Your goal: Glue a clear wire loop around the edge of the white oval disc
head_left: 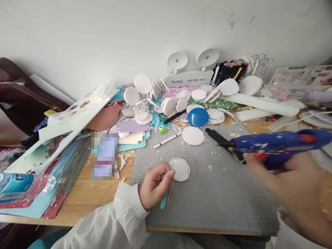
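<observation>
My left hand [158,183] is closed around slim teal tweezers [164,200], pointed upward past the fingertips. Just beyond it, a round white disc [182,169] lies on the grey cutting mat [223,197], with a second disc edge under it and a thin clear ring around. Whether the fingers touch the disc, I cannot tell. My right hand [293,176] grips a blue glue gun [269,143] with an orange trigger, held above the mat's right side, nozzle to the left; both are smeared by motion. Another white disc [193,135] lies farther up the mat.
A blue oval lid [198,117], a white pen [168,140] and a black marker [218,137] lie near the mat's back. Piled white discs [168,105] and a two-headed lamp [190,77] stand behind. At left are wires, papers and a water bottle [24,186].
</observation>
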`<state>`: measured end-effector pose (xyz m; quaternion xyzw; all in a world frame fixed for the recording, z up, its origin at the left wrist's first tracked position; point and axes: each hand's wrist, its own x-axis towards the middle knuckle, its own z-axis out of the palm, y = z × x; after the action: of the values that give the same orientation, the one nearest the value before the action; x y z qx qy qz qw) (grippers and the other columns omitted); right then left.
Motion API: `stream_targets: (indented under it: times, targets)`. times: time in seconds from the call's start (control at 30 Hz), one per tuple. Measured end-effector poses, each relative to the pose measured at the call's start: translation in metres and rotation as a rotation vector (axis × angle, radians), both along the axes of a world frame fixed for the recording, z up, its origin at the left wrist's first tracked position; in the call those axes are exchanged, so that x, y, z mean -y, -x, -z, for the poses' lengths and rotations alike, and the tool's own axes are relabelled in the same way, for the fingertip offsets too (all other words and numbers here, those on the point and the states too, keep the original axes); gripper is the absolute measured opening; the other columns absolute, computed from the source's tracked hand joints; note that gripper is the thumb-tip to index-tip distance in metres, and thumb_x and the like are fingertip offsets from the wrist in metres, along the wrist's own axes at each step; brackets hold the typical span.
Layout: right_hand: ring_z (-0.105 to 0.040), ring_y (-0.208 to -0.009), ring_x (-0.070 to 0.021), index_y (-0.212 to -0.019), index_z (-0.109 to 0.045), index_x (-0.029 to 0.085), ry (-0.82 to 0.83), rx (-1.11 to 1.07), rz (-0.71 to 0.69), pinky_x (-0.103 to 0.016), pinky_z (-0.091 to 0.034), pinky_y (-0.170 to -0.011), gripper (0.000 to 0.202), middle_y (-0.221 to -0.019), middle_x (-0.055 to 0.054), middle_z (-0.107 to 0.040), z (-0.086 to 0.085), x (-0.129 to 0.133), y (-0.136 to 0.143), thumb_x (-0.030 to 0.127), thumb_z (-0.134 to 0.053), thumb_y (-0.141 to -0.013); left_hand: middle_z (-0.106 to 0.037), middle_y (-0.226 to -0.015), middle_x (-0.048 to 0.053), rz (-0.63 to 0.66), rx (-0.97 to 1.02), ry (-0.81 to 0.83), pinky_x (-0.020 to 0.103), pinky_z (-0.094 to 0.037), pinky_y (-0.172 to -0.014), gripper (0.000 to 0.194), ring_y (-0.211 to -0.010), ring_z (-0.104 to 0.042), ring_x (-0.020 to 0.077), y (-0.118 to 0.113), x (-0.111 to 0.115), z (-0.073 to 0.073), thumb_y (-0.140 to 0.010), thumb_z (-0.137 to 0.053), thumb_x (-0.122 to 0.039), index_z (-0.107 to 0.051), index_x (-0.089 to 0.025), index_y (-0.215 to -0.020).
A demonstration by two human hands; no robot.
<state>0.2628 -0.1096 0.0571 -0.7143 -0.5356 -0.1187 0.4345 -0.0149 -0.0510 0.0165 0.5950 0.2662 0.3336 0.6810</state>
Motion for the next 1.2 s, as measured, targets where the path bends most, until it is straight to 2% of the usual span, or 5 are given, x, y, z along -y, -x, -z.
stream_targets:
  times: [0.07, 0.13, 0.33, 0.83, 1.2]
  targets:
    - [-0.038, -0.036, -0.0088, -0.061, -0.051, 0.022, -0.032, 0.025, -0.156, -0.024, -0.029, -0.036, 0.019, -0.046, 0.004, -0.048, 0.009, -0.009, 0.022, 0.029, -0.066, -0.072, -0.044, -0.035, -0.009, 0.005, -0.040, 0.002, 0.010, -0.024, -0.030, 0.035, -0.025, -0.036, 0.0037, 0.000, 0.001, -0.001, -0.095, -0.046, -0.046, -0.040, -0.019, -0.073]
    - [-0.038, -0.034, -0.0081, -0.062, -0.050, 0.022, -0.046, 0.027, -0.231, -0.022, -0.030, -0.034, 0.019, -0.046, 0.006, -0.050, 0.022, -0.014, 0.035, 0.029, -0.065, -0.072, -0.043, -0.035, -0.009, -0.001, -0.081, 0.019, 0.011, -0.024, -0.030, 0.037, -0.025, -0.035, 0.0036, 0.000, 0.002, -0.002, -0.094, -0.046, -0.049, -0.040, -0.019, -0.072]
    - [-0.041, -0.032, -0.0083, -0.063, -0.046, 0.023, -0.029, 0.023, -0.261, -0.020, -0.032, -0.032, 0.018, -0.045, 0.007, -0.048, 0.048, -0.015, 0.040, 0.026, -0.062, -0.071, -0.042, -0.037, -0.008, 0.012, -0.173, 0.091, 0.012, -0.023, -0.029, 0.041, -0.026, -0.036, 0.0041, 0.000, 0.004, -0.007, -0.091, -0.047, -0.054, -0.042, -0.019, -0.070]
    - [-0.035, -0.032, -0.0085, -0.059, -0.045, 0.024, 0.000, 0.132, -0.304, -0.023, -0.027, -0.034, 0.019, -0.043, 0.008, -0.039, 0.044, -0.014, 0.043, 0.024, -0.059, -0.073, -0.037, -0.039, -0.008, 0.042, -0.196, 0.060, 0.014, -0.020, -0.031, 0.041, -0.028, -0.036, 0.0045, 0.001, 0.005, -0.010, -0.092, -0.045, -0.052, -0.041, -0.019, -0.068]
    - [-0.037, -0.032, -0.0090, -0.061, -0.043, 0.024, 0.001, 0.191, -0.264, -0.023, -0.031, -0.034, 0.020, -0.043, 0.007, -0.039, 0.047, -0.013, 0.041, 0.026, -0.058, -0.073, -0.034, -0.040, -0.009, 0.043, -0.209, 0.062, 0.015, -0.018, -0.033, 0.042, -0.029, -0.034, 0.0040, 0.000, 0.004, -0.014, -0.091, -0.047, -0.054, -0.041, -0.019, -0.067]
